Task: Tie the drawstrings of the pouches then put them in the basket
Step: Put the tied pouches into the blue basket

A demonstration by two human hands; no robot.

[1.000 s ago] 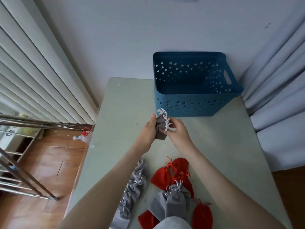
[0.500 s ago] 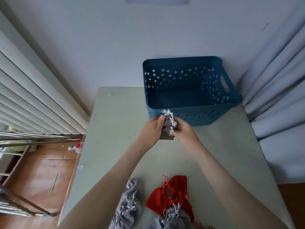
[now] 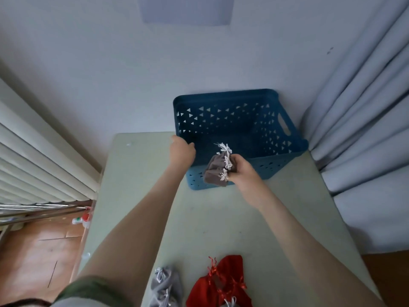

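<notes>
Bundle: grey, velvety pouches (image 3: 215,173) with white drawstrings (image 3: 226,156) tied in bows, held over the basket's near wall.
Right hand (image 3: 242,171): fingers curled round the bundle's right side, gripping it.
Left hand (image 3: 181,151): clasps the basket's left rim by the near corner.
Basket (image 3: 276,161): blue plastic, rectangular, walls pierced with triangles, at the table's far right.
Table (image 3: 210,218): pale green; at its near edge, loose grey pouches (image 3: 166,284) left, red pouches (image 3: 221,282) right.

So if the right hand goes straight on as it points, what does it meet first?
Probably the blue basket: the right hand, gripping the grey pouches, points over its near wall inward. If it is above the rim, the way looks free to the far wall; depth is unclear.
</notes>
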